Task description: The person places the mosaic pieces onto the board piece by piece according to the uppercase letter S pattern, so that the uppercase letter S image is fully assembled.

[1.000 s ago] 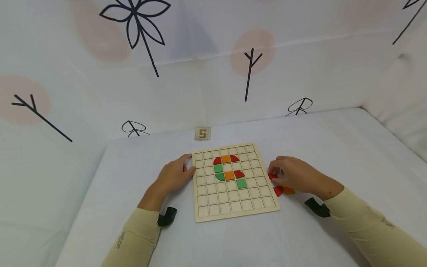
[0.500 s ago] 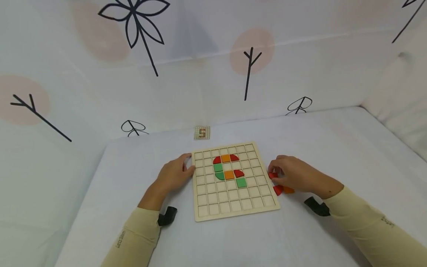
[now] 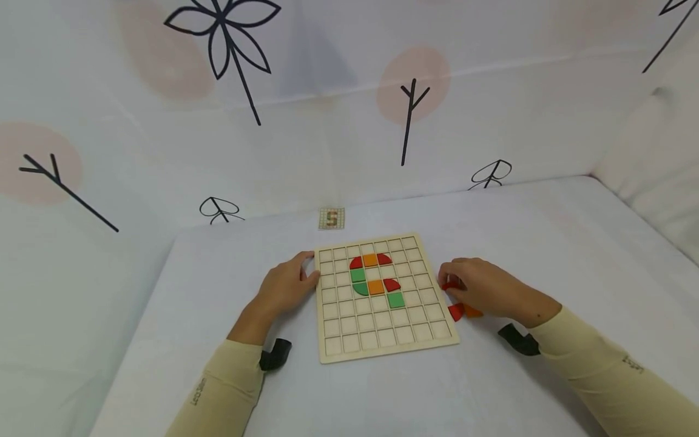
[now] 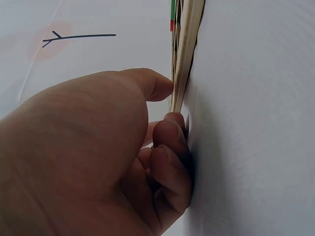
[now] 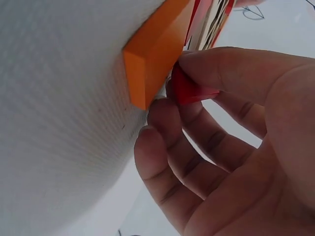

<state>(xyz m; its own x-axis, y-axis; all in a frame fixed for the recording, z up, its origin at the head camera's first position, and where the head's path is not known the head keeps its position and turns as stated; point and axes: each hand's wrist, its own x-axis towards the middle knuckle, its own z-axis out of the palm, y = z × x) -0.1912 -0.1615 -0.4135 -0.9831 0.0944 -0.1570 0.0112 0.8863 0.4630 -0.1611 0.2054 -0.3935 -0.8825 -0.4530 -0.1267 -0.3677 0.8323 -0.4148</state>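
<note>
My left hand (image 3: 286,285) rests at the left side of a pale wooden grid board (image 3: 349,345), thumb and index finger spread along its edge. The left wrist view has the thumb tip touching the rim, the other fingers bent beside it. Right of the board, my right hand (image 3: 480,288) pinches a red quarter-circle tile (image 5: 189,91) between thumb and fingers, close over the table. Another red tile (image 3: 456,312) and an orange square tile (image 5: 155,59) lie just beneath this hand. Red, orange and green tiles sit in the board's cells, among them a green square (image 3: 395,300).
Behind the board lies a small card (image 3: 331,218) with a coloured pattern on a grid. White cloth (image 3: 262,400) covers the table, and a patterned cloth backdrop (image 3: 327,121) stands along its back. Dark wrist-worn mounts (image 3: 275,354) jut out under both sleeves.
The red tile under my right hand has tipped up and is now mostly hidden by the fingers; the hand has shifted very slightly. The left hand and board have stayed put.
</note>
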